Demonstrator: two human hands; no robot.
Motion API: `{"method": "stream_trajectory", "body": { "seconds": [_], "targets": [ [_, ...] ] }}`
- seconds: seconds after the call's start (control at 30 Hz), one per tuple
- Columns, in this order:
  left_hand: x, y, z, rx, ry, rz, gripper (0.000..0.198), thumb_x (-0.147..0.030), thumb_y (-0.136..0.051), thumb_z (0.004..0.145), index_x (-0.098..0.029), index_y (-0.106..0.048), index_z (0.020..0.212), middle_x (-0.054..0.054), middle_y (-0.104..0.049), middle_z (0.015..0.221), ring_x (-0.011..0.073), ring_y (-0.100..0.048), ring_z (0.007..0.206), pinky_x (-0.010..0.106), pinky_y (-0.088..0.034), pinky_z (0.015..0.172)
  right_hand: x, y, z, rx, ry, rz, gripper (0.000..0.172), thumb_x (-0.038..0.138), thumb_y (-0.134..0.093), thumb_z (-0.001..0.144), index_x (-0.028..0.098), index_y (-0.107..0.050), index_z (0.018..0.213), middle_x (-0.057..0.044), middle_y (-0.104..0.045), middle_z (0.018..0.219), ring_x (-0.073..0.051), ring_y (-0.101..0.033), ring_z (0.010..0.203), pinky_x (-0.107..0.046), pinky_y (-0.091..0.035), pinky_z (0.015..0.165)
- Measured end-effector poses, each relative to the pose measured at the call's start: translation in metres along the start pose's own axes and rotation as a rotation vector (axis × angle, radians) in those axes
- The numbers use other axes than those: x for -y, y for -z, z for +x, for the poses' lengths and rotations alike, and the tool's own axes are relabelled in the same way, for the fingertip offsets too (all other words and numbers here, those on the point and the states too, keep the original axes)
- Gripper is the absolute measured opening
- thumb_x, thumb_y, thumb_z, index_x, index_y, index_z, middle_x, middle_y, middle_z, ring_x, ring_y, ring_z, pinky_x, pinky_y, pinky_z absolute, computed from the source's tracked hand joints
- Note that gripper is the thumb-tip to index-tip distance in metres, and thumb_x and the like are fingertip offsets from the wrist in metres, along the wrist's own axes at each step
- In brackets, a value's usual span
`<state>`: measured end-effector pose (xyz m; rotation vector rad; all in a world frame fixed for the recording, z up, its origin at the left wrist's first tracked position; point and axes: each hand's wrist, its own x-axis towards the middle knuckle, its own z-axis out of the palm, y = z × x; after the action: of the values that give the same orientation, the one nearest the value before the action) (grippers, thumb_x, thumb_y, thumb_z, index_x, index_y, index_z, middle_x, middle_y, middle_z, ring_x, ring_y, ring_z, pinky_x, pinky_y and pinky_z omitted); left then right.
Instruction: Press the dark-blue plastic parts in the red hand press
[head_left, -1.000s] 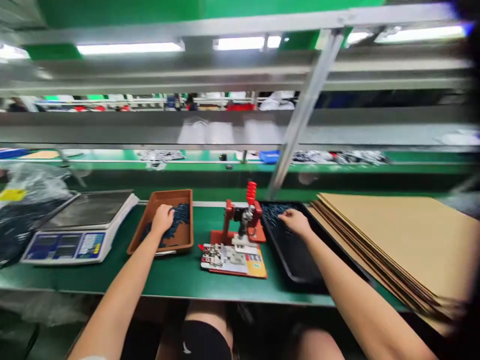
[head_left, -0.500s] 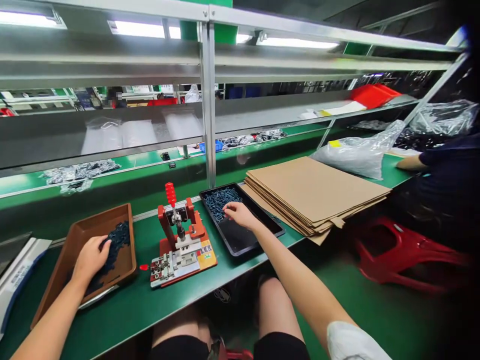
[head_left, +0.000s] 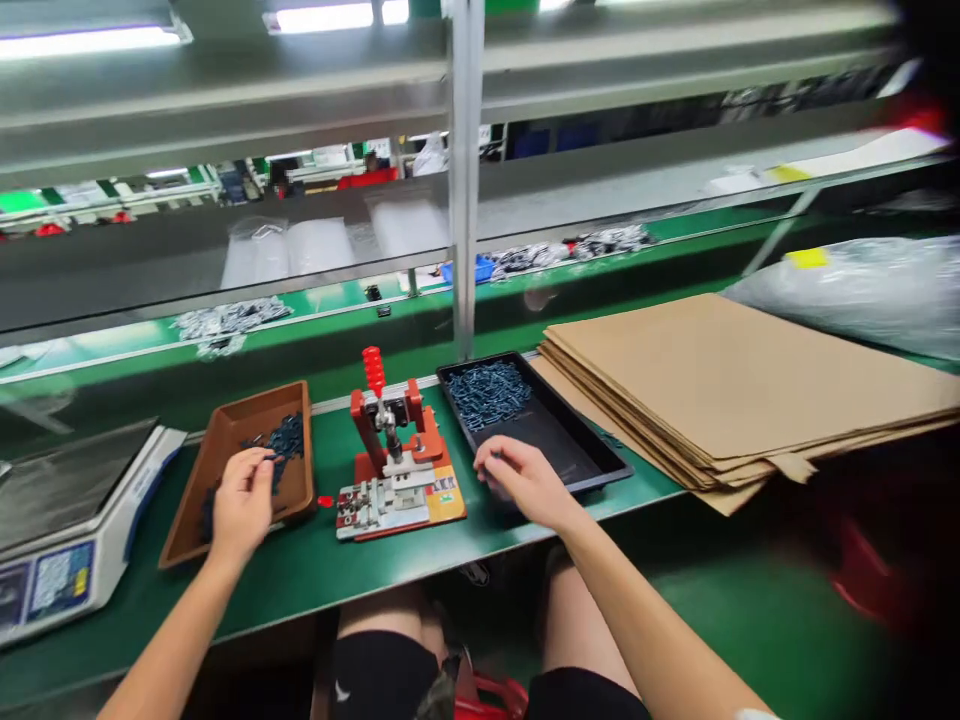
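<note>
My left hand (head_left: 244,507) is raised over the front of a brown tray (head_left: 232,425), thumb and fingers pinched together. A dark speck shows at its fingertips, too small to name. Small dark blue-black parts (head_left: 287,437) lie in that tray. My right hand (head_left: 523,482) hovers over the near left edge of a black tray (head_left: 574,462), fingers curled and closed; what they hold, if anything, is hidden. A heap of small dark bluish, screw-like pieces (head_left: 489,393) fills the black tray's far end. Between the trays stands a toggle-clamp fixture (head_left: 397,465) with an upright red handle (head_left: 373,370).
Flat brown cardboard sheets (head_left: 720,380) are stacked right of the black tray. A scale (head_left: 90,540) stands at far left. Behind, a metal post (head_left: 465,190) rises to shelves. A clear plastic bag (head_left: 862,295) lies at the back right. Below is the green table's front edge.
Both hands have drawn back towards me: the left up from the parts in the brown tray, the right away from the heap in the black tray. The view has turned left.
</note>
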<state>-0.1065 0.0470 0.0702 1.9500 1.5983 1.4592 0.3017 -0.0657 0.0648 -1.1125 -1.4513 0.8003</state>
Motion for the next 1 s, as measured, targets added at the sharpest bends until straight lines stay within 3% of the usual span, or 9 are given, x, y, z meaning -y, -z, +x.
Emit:
{"method": "stream_trajectory", "body": {
  "seconds": [0.07,0.13,0.2,0.3,0.4,0.53,0.73,0.83,1.0],
  "targets": [
    [-0.021,-0.006,-0.035,0.086,0.032,-0.039,0.039,-0.052,-0.055,0.089,-0.019,-0.070,0.100,0.008,-0.070,0.108,0.0235,-0.066,0.103,0.039,-0.053,0.098,-0.003,-0.027,-0.023,0.108,0.020,-0.048,0.018,0.029,-0.055,0.095,0.022,-0.071,0.098,-0.003,-0.068,0.085,-0.015,-0.062,0.071,-0.028,-0.052,0.068],
    [-0.035,-0.018,-0.063,0.210,0.144,-0.124,0.044,-0.052,-0.056,0.090,-0.020,-0.069,0.117,0.008,-0.070,0.107,0.0199,-0.067,0.092,0.036,-0.056,0.089,-0.020,-0.055,-0.037,0.156,-0.004,-0.073,0.022,0.027,-0.058,0.093,0.023,-0.071,0.109,-0.003,-0.070,0.085,-0.016,-0.064,0.070,-0.029,-0.053,0.070],
    [-0.042,-0.033,-0.082,0.312,0.231,-0.188,0.050,-0.052,-0.056,0.090,-0.022,-0.064,0.131,0.007,-0.071,0.108,0.0168,-0.066,0.082,0.034,-0.058,0.082,-0.045,-0.078,-0.040,0.106,-0.054,-0.088,0.023,0.026,-0.060,0.091,0.022,-0.071,0.111,-0.003,-0.070,0.082,-0.017,-0.065,0.068,-0.029,-0.053,0.068],
    [-0.046,-0.056,-0.090,0.444,0.270,-0.253,0.050,-0.048,-0.057,0.088,-0.023,-0.065,0.131,0.009,-0.070,0.116,0.0161,-0.067,0.078,0.035,-0.060,0.078,-0.078,-0.096,-0.035,-0.027,-0.073,-0.149,0.019,0.028,-0.063,0.088,0.021,-0.073,0.104,-0.005,-0.073,0.084,-0.019,-0.068,0.074,-0.032,-0.056,0.073],
    [-0.049,-0.074,-0.085,0.547,0.254,-0.281,0.042,-0.042,-0.060,0.084,-0.021,-0.073,0.117,0.010,-0.069,0.120,0.0191,-0.069,0.086,0.037,-0.062,0.079,-0.091,-0.099,-0.033,-0.084,-0.043,-0.192,0.024,0.028,-0.063,0.089,0.022,-0.073,0.109,-0.007,-0.076,0.096,-0.021,-0.070,0.083,-0.035,-0.057,0.080],
    [-0.056,-0.084,-0.074,0.634,0.125,-0.081,0.030,-0.037,-0.064,0.081,-0.021,-0.078,0.103,0.008,-0.075,0.099,0.0207,-0.069,0.082,0.037,-0.060,0.079,-0.089,-0.098,-0.038,-0.085,-0.007,-0.206,0.024,0.028,-0.059,0.093,0.025,-0.074,0.111,-0.007,-0.076,0.109,-0.023,-0.071,0.096,-0.039,-0.056,0.092],
    [-0.061,-0.097,-0.065,0.610,-0.039,0.197,0.022,-0.031,-0.061,0.087,-0.024,-0.080,0.094,0.005,-0.074,0.085,0.0223,-0.066,0.082,0.038,-0.054,0.081,-0.082,-0.096,-0.038,-0.067,-0.080,-0.135,0.018,0.030,-0.057,0.094,0.024,-0.073,0.100,-0.003,-0.073,0.083,-0.018,-0.066,0.067,-0.030,-0.053,0.067],
    [-0.060,-0.110,-0.067,0.642,-0.158,0.239,0.019,-0.028,-0.060,0.087,-0.022,-0.077,0.082,0.007,-0.074,0.095,0.0254,-0.063,0.095,0.041,-0.051,0.088,-0.077,-0.093,-0.037,-0.122,0.006,-0.185,0.019,0.031,-0.054,0.096,0.022,-0.071,0.094,-0.006,-0.070,0.087,-0.018,-0.062,0.073,-0.029,-0.050,0.067],
    [-0.060,-0.126,-0.075,0.557,-0.222,0.346,0.020,-0.023,-0.057,0.087,-0.019,-0.076,0.091,0.011,-0.069,0.111,0.0314,-0.056,0.106,0.046,-0.047,0.093,-0.070,-0.090,-0.040,-0.131,0.071,-0.207,0.020,0.027,-0.050,0.096,0.021,-0.068,0.091,-0.006,-0.068,0.085,-0.019,-0.062,0.079,-0.031,-0.050,0.074]
  ]
}}
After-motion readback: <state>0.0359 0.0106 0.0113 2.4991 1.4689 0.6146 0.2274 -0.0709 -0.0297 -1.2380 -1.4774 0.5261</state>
